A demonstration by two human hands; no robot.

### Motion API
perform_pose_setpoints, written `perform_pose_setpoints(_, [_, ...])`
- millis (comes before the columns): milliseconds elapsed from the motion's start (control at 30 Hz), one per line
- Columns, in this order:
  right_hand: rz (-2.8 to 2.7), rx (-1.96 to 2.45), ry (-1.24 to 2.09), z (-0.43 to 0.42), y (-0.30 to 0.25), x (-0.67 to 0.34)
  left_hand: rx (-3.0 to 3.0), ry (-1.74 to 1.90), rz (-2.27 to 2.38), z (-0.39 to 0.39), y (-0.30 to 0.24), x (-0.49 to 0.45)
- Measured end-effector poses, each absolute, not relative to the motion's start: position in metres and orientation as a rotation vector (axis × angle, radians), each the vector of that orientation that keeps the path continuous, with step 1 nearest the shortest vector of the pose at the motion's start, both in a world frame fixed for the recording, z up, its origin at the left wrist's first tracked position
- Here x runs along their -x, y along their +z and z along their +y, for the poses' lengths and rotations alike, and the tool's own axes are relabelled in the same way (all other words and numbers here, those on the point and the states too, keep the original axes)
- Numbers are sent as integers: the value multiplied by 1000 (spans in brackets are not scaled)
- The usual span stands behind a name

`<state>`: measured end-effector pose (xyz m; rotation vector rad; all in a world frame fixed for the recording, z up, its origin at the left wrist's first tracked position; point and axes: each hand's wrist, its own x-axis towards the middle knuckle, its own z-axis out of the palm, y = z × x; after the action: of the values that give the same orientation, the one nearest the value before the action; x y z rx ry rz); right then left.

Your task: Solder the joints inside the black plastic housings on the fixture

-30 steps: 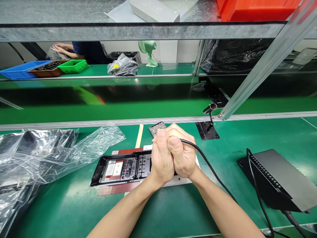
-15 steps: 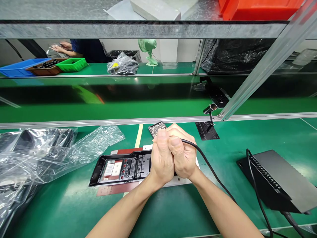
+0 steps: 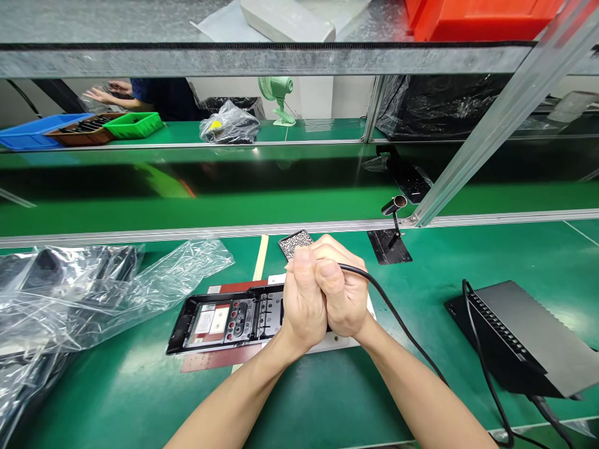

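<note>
My left hand (image 3: 304, 302) and my right hand (image 3: 347, 293) are closed side by side in a tight double grip, thumbs up, above a black plastic housing (image 3: 176, 327). A black cord (image 3: 392, 307) runs out of the grip to the lower right; the body of the corded tool is hidden by my fingers. The housing lies face up with its ribbed inside showing, and my hands cover its right part. Beneath it are a reddish sheet (image 3: 206, 362) and a white plate (image 3: 369, 342). Just behind my hands sits a small tray of tiny metal parts (image 3: 290, 242).
Clear plastic bags (image 3: 154, 290) cover black parts at left. A ring-shaped stand (image 3: 393, 206) rises at the back. To the right rests a black and grey box (image 3: 519, 337) with a cable. A metal shelf (image 3: 187, 62) crosses overhead; a co-worker's hands (image 3: 110, 93) show beyond.
The whole view has shifted very slightly. Both hands keep the same grip over the housing. The co-worker's hands have moved a little apart.
</note>
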<state>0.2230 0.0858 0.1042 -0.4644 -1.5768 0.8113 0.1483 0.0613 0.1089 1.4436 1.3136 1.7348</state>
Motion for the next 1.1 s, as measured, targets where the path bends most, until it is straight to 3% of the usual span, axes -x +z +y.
perform_pose_setpoints(1100, [-1565, 468, 838, 85, 102, -224, -1462, 1764, 1369, 62, 108, -149])
